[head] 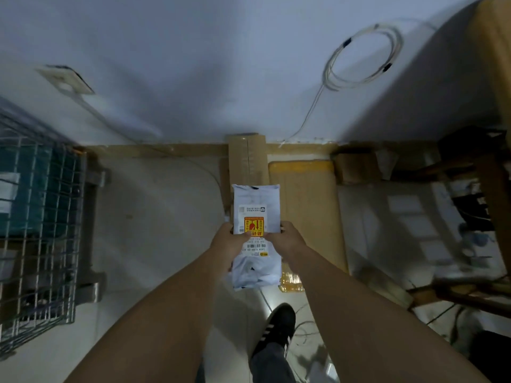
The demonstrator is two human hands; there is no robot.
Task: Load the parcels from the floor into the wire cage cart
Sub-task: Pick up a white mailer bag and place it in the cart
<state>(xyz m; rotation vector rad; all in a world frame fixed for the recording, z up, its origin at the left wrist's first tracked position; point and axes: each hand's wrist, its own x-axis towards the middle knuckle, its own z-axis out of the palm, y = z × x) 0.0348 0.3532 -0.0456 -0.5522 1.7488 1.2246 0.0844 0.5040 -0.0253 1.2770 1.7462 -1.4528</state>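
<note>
Between both hands (229,241) (284,239), crinkled white plastic parcel (255,211).

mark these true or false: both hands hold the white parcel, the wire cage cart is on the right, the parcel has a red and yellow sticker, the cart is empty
1. Both hands hold the white parcel: true, left hand and right hand grip its sides.
2. The wire cage cart is on the right: false, it stands at the left.
3. The parcel has a red and yellow sticker: true.
4. The cart is empty: false, a teal item sits inside.
</note>
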